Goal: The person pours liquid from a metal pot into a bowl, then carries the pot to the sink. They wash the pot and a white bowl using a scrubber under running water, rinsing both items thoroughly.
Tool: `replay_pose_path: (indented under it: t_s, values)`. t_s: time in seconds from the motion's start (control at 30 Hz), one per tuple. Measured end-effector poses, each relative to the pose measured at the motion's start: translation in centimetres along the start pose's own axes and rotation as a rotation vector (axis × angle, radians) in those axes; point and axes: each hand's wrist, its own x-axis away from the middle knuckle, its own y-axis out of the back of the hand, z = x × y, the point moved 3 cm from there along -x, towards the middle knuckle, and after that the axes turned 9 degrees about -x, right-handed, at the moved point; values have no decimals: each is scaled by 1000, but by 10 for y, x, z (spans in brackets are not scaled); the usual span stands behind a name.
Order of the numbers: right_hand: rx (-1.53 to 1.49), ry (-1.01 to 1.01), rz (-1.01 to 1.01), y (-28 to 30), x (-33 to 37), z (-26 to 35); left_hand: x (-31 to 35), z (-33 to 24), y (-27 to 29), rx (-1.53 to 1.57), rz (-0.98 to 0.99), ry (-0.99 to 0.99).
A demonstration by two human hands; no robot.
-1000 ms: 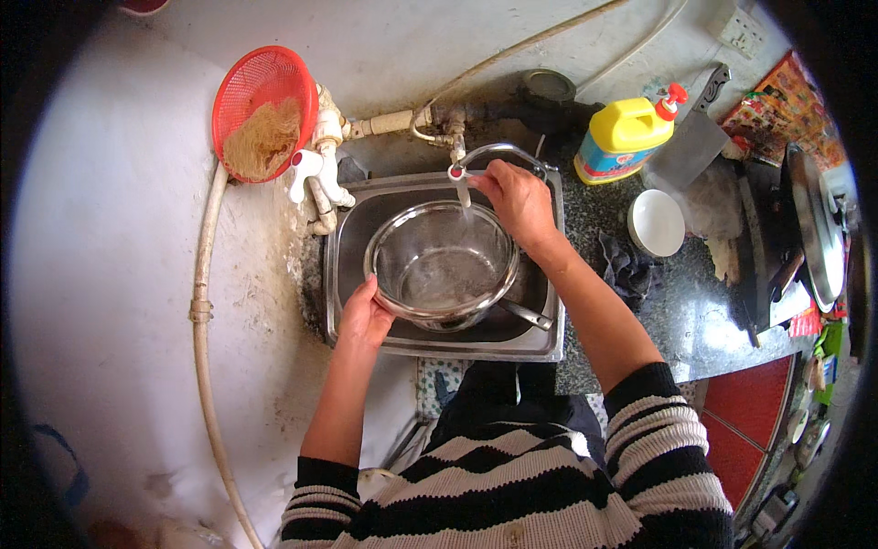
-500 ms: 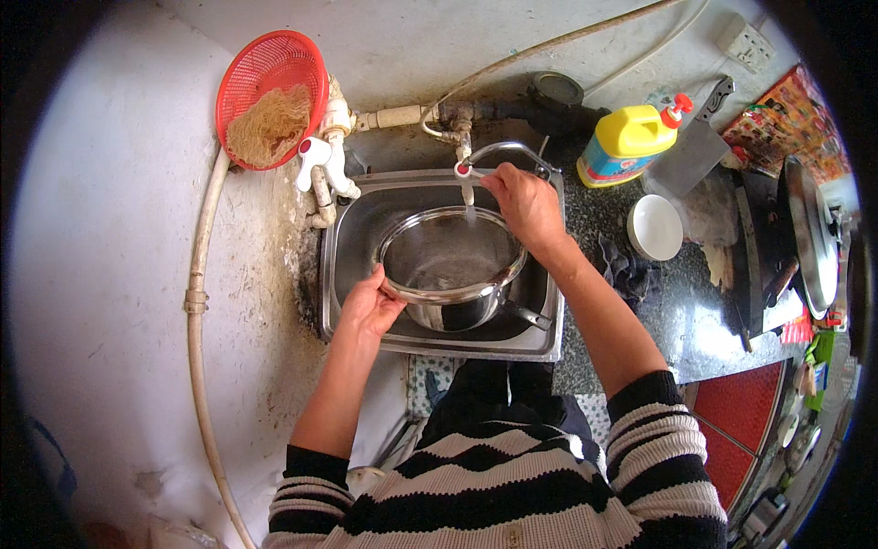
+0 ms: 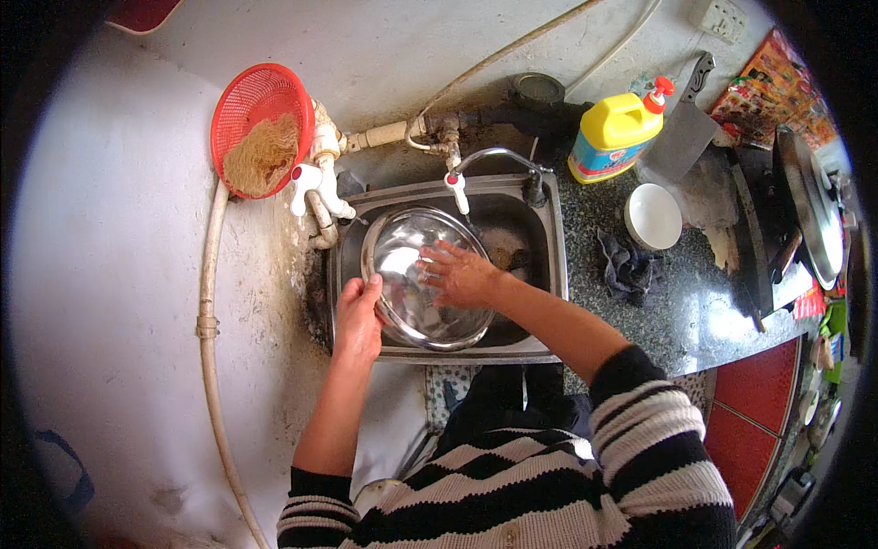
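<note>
A shiny steel pot is tilted in the metal sink, its open mouth facing up at me. My left hand grips the pot's left rim, thumb over the edge and fingers hidden beneath. Inside the pot, my right hand holds nothing, its fingers spread against or just above the shiny inner surface. Above the sink's back edge hangs a white tap with a red-marked handle, near the pot's far rim. The pot's own handle is hidden.
Right of the sink, the dark speckled counter carries a yellow pump jug, a white bowl, a dark cloth and a cleaver. A red strainer hangs on the left wall beside a second white tap.
My right hand has left the tap handle and moved down into the pot. The pot has tipped and shifted left; the stream seen under the tap is no longer plain.
</note>
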Motion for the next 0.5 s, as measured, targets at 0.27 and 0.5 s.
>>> replay_pose_path:
  t_s: [0.27,0.5]
  values:
    - [-326,-215,512,-37,1,19,-8,4,30,-206,-88,-180]
    - [-1401,-603,-37,11,-40,104,-12,25,24,33,-140,-136]
